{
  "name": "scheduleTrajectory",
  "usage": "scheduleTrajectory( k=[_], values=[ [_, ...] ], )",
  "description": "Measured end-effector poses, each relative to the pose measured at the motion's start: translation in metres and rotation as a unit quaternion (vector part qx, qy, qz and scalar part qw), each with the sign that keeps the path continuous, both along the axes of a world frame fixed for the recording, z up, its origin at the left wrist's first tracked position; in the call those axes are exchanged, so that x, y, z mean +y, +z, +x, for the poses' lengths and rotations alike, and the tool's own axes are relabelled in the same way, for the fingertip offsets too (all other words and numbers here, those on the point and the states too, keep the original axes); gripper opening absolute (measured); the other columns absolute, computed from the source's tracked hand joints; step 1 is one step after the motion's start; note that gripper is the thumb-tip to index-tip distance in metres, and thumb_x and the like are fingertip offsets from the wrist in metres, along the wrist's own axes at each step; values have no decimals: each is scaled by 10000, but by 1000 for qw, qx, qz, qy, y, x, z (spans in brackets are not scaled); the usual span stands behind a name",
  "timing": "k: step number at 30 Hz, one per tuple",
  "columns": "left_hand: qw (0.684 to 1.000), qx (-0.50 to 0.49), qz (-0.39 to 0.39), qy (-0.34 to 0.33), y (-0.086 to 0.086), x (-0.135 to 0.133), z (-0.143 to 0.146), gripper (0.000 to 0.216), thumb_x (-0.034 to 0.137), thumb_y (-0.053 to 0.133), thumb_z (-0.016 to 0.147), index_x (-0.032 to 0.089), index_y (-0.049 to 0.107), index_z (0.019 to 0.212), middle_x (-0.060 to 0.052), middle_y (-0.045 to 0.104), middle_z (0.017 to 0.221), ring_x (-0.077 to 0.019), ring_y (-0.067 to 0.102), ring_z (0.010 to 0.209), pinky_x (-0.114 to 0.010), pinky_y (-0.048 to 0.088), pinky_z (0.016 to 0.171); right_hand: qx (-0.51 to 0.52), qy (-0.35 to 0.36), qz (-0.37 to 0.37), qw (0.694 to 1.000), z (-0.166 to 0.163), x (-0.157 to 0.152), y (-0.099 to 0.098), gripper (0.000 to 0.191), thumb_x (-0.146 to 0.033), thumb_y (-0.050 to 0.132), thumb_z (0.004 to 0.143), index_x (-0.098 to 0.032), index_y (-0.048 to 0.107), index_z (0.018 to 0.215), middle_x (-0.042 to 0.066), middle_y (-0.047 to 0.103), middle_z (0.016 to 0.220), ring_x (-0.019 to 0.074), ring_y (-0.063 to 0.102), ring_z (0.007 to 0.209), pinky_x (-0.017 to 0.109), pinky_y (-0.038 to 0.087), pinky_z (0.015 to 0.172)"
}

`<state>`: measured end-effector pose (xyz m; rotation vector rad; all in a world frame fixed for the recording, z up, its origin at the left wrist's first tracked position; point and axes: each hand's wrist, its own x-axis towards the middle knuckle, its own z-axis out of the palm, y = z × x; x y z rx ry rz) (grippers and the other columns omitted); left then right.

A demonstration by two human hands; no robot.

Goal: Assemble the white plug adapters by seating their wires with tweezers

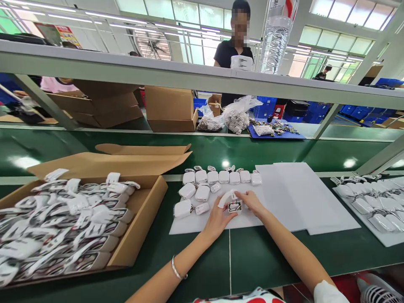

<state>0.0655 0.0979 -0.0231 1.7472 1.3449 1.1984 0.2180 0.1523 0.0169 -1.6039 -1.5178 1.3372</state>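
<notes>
My left hand and my right hand meet over a white foam sheet on the green bench. Between their fingertips they pinch one small white charger housing, its open side showing parts inside. A white finger cot covers my left thumb. Several finished white housings stand in a row just beyond my hands, with a few more to their left. A silver bracelet circles my left wrist.
An open cardboard box full of white parts sits at left. Another foam sheet with parts lies at right. Across the belt stand cartons, bags of parts, a blue tray and a person in a dark shirt.
</notes>
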Motion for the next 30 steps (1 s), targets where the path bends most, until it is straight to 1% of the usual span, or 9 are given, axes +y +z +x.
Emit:
scheduleTrajectory(
  k=[3,6,8,11,14,17,22,27,30],
  values=[
    [991,112,69,-15,2,0,-4,423,270,627,797,269,499,1200,-87,341,1415,-199,608,975,-401,525,885,1,33,-99,995,7,6,-1,442,-609,527,751,-180,494,651,-28,445,510,99,354,438,228,229,398],
    [964,208,129,-109,6,5,-10,316,290,553,859,272,527,1173,-73,503,1298,-223,586,1022,-429,503,907,-9,78,-154,985,30,10,5,449,-608,587,713,-168,538,639,-28,453,480,87,327,401,219,194,379],
    [957,208,162,-121,7,8,-13,366,300,537,873,264,475,1232,-69,572,1215,-228,568,1065,-429,497,915,-24,96,-165,981,52,15,10,411,-527,729,610,-154,556,606,-16,481,470,89,349,401,220,208,382],
    [961,180,192,-88,6,9,-14,417,300,546,871,238,429,1266,-80,582,1190,-221,559,1091,-407,505,905,-26,75,-122,989,78,19,15,403,-489,767,571,-156,541,581,-2,504,491,107,398,444,228,263,417],
    [961,173,195,-92,7,6,-13,414,283,552,869,232,434,1262,-82,595,1172,-214,587,1039,-385,528,853,9,2,-13,1000,82,15,15,472,-641,540,731,-175,511,664,12,525,621,140,466,593,243,349,527],
    [960,170,204,-94,10,4,-12,424,268,547,873,236,426,1277,-83,607,1160,-207,609,969,-370,542,790,36,-68,84,993,65,4,10,524,-699,358,795,-191,479,752,18,518,740,162,471,719,254,363,610],
    [956,178,211,-95,8,3,-13,477,289,551,871,236,385,1315,-83,618,1131,-198,615,929,-353,546,770,82,-120,116,983,35,-15,-3,533,-724,322,808,-215,378,658,-37,399,554,129,397,515,251,318,481],
    [959,187,206,-53,0,3,-11,540,335,580,848,208,368,1329,-75,638,966,-205,628,866,-344,557,718,24,-68,127,989,22,-30,-6,460,-620,335,872,-217,419,668,-18,495,574,152,476,538,273,370,516],
    [960,185,207,-42,-1,1,-9,540,338,566,856,211,360,1340,-82,633,975,-218,627,906,-354,559,736,41,-16,111,993,16,-38,-1,318,-510,509,836,-197,497,780,4,589,729,174,552,701,288,430,638]
  ],
)
